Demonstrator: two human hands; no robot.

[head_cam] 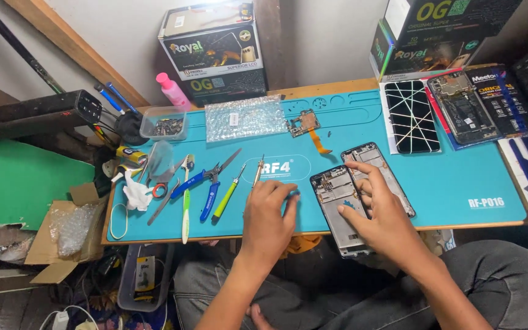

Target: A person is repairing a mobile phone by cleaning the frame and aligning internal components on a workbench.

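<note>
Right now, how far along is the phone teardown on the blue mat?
Done: the phone is open; its circuit board with an orange flex lies apart on the blue mat, and a second frame lies beside. In hand: the right hand rests on the opened phone frame; the left hand touches the mat by a screwdriver. Left: the board is not yet back in.

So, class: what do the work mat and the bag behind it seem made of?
Mat: probably silicone or rubber, matte teal, with moulded recesses along its far edge. Bag: clear plastic bubble wrap, glossy, with visible rows of bubbles.
</note>
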